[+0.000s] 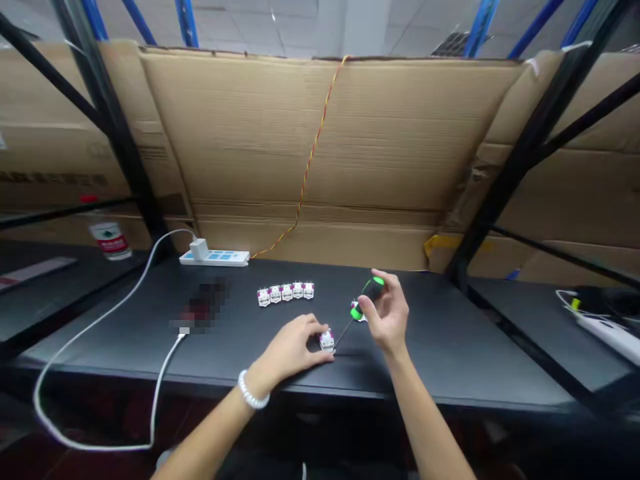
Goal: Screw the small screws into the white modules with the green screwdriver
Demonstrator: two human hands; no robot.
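My left hand (295, 347) pinches a small white block with purple sides (327, 341) against the black tabletop, near its front edge. In my right hand (389, 313) is a screwdriver (371, 291) with a black and green handle, tilted so its thin shaft runs down to the left. The tip meets or lies right beside the lower right of the block; I cannot tell which. Behind the screwdriver's handle, another white and purple piece (361, 318) is partly hidden. Several matching white blocks (287, 292) stand in a row farther back.
A white power strip (215, 258) with a plugged-in charger (199, 249) lies at the back left. Its white cable (107, 313) loops past the table's front edge to a blurred-out object (203, 307). Black shelf posts (505, 180) flank the workspace, with cardboard (390, 147) behind.
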